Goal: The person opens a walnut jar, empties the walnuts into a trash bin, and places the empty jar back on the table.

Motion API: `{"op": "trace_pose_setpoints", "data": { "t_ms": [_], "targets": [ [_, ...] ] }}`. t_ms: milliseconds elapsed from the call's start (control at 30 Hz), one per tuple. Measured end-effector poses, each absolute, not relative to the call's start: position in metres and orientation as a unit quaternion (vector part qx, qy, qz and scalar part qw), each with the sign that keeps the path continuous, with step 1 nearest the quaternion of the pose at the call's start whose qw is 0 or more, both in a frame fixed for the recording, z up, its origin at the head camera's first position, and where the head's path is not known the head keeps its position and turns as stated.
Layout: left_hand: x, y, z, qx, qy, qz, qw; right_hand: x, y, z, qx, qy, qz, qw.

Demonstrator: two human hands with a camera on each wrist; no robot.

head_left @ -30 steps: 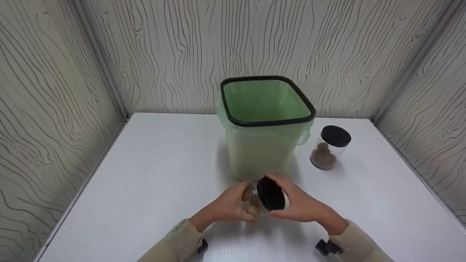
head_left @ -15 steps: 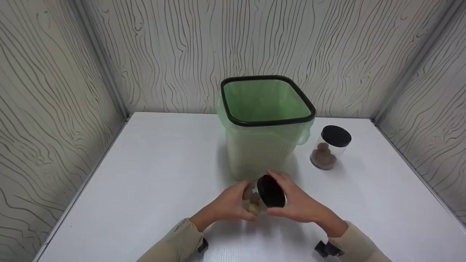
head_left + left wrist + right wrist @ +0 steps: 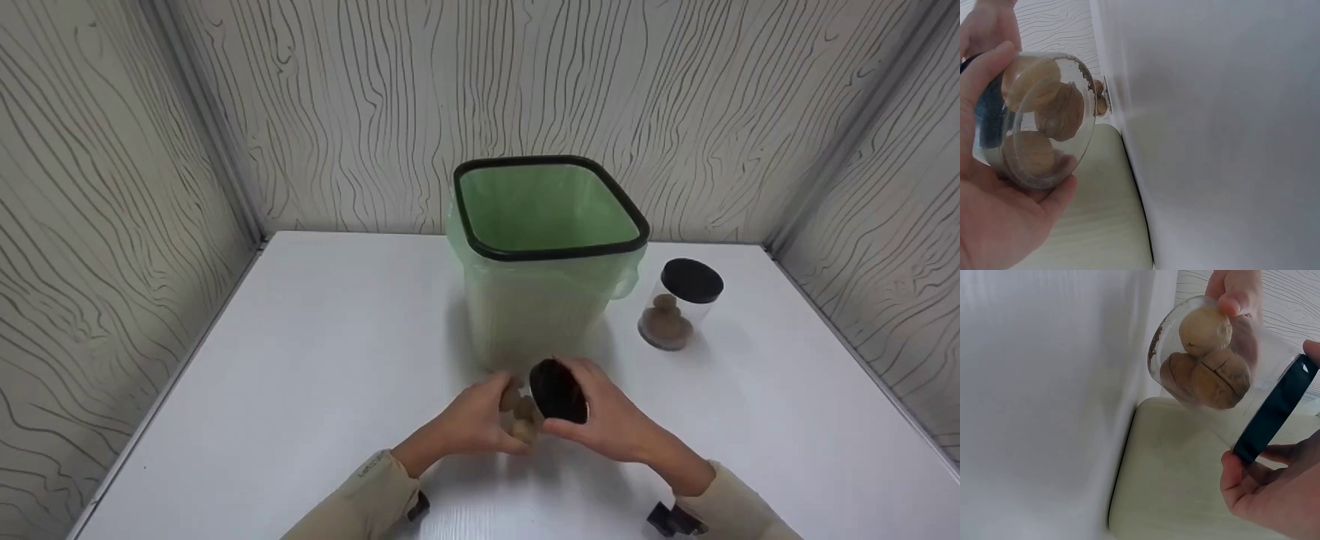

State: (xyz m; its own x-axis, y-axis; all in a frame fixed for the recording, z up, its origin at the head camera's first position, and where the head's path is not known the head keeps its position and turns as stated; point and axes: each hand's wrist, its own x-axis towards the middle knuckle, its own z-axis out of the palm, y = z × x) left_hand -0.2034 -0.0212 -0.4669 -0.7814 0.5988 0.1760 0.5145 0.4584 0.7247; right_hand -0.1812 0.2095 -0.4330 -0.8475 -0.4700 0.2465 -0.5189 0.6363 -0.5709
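A clear jar point(image 3: 1185, 395) lies tilted between my two hands just above the white table, its black lid point(image 3: 557, 394) facing right. Inside are several walnuts point(image 3: 1221, 379), gathered toward the jar's base. My left hand point(image 3: 474, 421) grips the jar's body near the base, thumb and fingers curled round it. With thumb and fingertips, my right hand point(image 3: 613, 416) holds the lid by its rim. The lid sits on the jar's mouth; whether it is loose I cannot tell. Part of the jar is hidden behind the left hand and lid in the head view.
Right behind the hands stands a tall green bin point(image 3: 536, 307) with a black rim. A second lidded jar point(image 3: 679, 306) with walnuts in it stands upright to the bin's right. Wood-grain patterned panels point(image 3: 360, 112) enclose the white table point(image 3: 315, 330) at the back and sides.
My right hand has turned on the lid, its thumb shifting left along the lower rim and its wrist slightly left. The left hand and jar stay nearly in place.
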Motion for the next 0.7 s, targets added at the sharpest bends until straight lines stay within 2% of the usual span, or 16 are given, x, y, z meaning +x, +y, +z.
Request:
{"op": "trace_pose_setpoints", "data": {
  "t_ms": [700],
  "targets": [
    [-0.203, -0.021, -0.466, 0.333, 0.85, 0.403, 0.064, -0.193, 0.226, -0.434, 0.398, -0.854, 0.335, 0.024]
  ]
}}
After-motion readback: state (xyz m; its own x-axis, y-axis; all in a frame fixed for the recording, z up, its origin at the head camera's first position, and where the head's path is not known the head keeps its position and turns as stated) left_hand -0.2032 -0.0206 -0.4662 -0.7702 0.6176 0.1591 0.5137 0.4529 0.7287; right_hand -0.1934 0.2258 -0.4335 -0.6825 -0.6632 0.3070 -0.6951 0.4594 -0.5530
